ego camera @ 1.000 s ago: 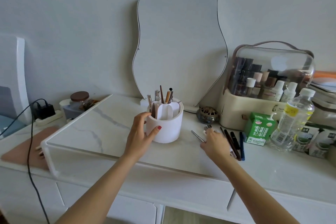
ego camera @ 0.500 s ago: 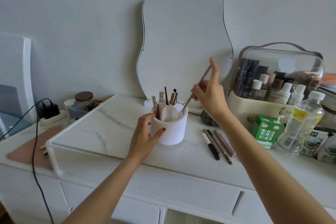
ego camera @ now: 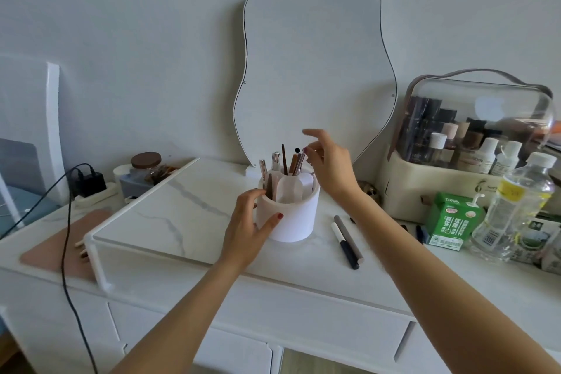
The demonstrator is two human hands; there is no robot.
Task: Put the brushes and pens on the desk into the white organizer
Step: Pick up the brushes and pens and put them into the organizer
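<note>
left hand [ego camera: 247,226] grips the organizer [ego camera: 291,215]; right hand [ego camera: 329,165] hovers over its brushes [ego camera: 296,161], fingers loosely spread, holding nothing.

I note bare table [ego camera: 194,215] left of my left hand [ego camera: 247,223]. Right of my right hand [ego camera: 329,167], two pens [ego camera: 346,240] lie beside the organizer [ego camera: 291,218]; beyond them a green carton [ego camera: 452,222] and a bottle [ego camera: 513,206] block passage.

Organizer [ego camera: 288,212] on desk [ego camera: 303,276]; pens [ego camera: 346,240] right; mirror [ego camera: 312,70] behind.
</note>
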